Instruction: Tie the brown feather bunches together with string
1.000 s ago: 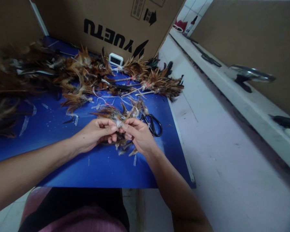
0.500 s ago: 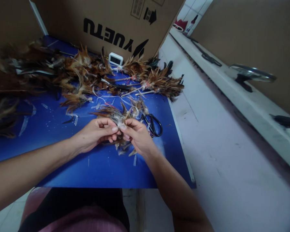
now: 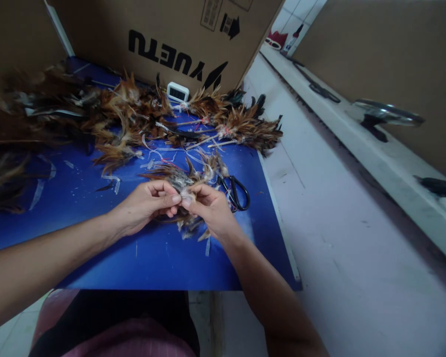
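Bare left hand [image 3: 146, 204], bare right hand [image 3: 213, 214], faintly striped pink top [image 3: 133, 339], black garment [image 3: 111, 312], both below the blue table [image 3: 163, 265]

The brand name "YUETU" is printed upside down in black on the cardboard box [image 3: 107, 34]; to its upper right, a solid black arrow is printed.

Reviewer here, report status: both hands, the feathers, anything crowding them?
Left hand and right hand pinching one feather bunch, fingertips close together. Black-handled scissors beside right hand. Loose feathers beneath.
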Motion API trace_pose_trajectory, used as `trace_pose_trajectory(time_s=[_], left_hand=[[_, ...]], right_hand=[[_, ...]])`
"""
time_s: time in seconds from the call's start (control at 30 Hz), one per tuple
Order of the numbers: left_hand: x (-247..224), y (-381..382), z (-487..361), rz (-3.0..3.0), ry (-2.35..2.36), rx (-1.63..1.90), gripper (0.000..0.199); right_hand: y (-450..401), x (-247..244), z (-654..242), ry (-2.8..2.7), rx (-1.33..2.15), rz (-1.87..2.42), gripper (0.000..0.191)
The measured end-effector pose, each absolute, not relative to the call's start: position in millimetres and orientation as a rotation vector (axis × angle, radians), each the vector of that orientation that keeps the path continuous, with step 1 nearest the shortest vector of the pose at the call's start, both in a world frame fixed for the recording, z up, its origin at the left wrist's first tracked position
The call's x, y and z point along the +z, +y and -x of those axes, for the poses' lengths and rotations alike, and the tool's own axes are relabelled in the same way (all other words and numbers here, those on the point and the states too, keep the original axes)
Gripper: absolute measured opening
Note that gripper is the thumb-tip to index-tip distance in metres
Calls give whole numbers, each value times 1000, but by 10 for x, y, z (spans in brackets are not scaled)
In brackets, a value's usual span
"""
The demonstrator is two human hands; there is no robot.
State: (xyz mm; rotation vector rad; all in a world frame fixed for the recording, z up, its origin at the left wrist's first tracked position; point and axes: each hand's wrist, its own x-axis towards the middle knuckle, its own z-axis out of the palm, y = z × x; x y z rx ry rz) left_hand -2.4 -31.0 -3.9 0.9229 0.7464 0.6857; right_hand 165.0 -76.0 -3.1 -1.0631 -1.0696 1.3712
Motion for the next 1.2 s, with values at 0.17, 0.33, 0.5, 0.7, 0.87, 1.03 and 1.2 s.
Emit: trace_pose_trajectory(time_s=[0.17,0.33,0.5,0.7,0.87,1.03,1.2], left_hand=[[-58,-311,25,-968,751,700,28],[-51,-329,20,-1005,783,682,28],[-47,-330,24,-978,765,674,25],[-33,-319,30,-1034,806,613,20],[-46,-311,57,-1101,810,579,20],[-40,-295,55,-1056,823,616,22],[0,-229,83,-969,780,746,22]], right_hand=[[-787,33,-1620,-1143,1242,1153,19],[-796,34,-1632,-1234,1094,1203,10],[-792,19,-1647,-1289,1024,1202,7],[-787,4,-1666,-1359,943,1214,7],[-788,8,-1669,-1406,901,1202,4],[-791,17,-1672,-1321,991,1204,8],[-793,45,-1760,-1313,926,1260,11]])
